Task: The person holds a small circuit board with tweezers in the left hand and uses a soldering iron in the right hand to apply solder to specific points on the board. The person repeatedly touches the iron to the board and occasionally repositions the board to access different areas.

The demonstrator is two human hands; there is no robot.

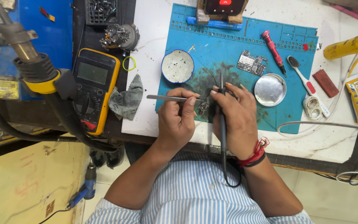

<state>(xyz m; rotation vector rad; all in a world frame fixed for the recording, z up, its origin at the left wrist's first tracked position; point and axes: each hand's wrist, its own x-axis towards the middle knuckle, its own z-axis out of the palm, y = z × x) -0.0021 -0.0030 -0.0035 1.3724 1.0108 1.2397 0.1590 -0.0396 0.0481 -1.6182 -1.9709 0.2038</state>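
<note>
Hands (pixel 208 112) sit close together at near edge of blue mat (pixel 295 112), small dark part (pixel 206 105) between them. Just ahead: round tin lid (pixel 177 66) to the left, circuit board (pixel 250 63) & shiny dish (pixel 270 89) to the right. Open mat betw. lid & board. Left side: grey rag (pixel 127 99), yellow multimeter (pixel 94 89), thick hose (pixel 59 103). Right: white cable (pixel 324 123) crosses table (pixel 324 143); bare strip near front edge.

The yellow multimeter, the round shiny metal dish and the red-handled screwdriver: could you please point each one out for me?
Yellow multimeter (pixel 93 89): head view, on its dark front face below the screen.
Round shiny metal dish (pixel 270 89): head view, middle of its bowl.
Red-handled screwdriver (pixel 272 46): head view, middle of its red handle.
</note>
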